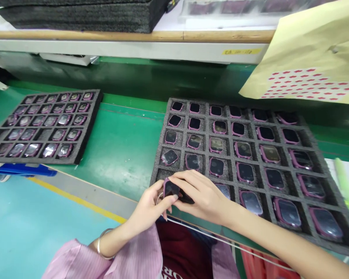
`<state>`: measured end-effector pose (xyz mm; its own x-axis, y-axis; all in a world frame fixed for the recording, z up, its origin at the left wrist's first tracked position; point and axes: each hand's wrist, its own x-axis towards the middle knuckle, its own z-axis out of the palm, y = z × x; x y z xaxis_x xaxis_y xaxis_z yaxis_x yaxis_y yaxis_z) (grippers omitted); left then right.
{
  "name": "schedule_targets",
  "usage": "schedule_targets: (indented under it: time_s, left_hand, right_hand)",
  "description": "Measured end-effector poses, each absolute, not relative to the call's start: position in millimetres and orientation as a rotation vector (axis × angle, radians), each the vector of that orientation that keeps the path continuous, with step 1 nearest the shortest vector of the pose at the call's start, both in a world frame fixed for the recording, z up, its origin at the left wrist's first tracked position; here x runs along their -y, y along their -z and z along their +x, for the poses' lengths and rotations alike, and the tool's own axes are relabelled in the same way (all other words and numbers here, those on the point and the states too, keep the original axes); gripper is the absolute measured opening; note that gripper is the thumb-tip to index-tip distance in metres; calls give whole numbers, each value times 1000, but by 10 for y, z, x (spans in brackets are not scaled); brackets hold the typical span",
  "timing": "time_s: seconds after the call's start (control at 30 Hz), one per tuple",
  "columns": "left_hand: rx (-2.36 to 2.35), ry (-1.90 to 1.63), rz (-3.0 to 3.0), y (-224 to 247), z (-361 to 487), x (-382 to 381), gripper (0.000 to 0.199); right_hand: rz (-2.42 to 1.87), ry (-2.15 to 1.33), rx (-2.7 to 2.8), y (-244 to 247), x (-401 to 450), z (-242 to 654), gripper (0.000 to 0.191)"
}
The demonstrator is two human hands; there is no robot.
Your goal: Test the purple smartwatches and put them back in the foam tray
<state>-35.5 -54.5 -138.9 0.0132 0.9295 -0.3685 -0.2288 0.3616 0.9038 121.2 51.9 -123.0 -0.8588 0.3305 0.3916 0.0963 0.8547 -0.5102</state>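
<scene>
A small watch-like unit with a dark screen and purple frame (171,188) is held between both hands over the near left corner of a grey foam tray (228,148). My left hand (151,201) grips its left and lower edges with thumb and fingers. From the right, my right hand (202,193) has its fingertips on the unit's top and right side. Similar purple-framed units fill many of the tray's compartments. Part of the near left compartments is hidden behind my hands.
On the left of the green table (119,143) lies a second foam tray (88,131) with several units. A shelf edge (133,46) crosses behind, bearing black foam (84,17). Yellow paper (305,50) hangs at the right. A green object (344,186) lies beyond the right tray.
</scene>
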Motion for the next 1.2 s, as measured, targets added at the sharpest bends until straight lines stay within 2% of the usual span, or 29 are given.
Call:
schedule_targets:
  time_s: [0.2,0.3,0.53,0.77,1.2]
  left_hand:
    - [-1034,-1057,721,1355,-419,529,34]
    - [-1004,-1052,689,1340,-431,530,36]
    - [-1227,-1114,764,1350,-309,539,25]
    - [-1281,-1149,714,1323,-250,566,22]
    - [-1178,-1163,676,1306,-308,568,18]
  right_hand:
    - [-415,-1008,2443,1240,-582,1238,37]
    - [-408,-1068,2431,1239,-593,1234,37]
    - [-396,-795,2568,1219,-532,1206,33]
    - [-343,-1031,2380,1332,-494,1178,36]
    - [-360,-913,2386,1330,-476,1149,42]
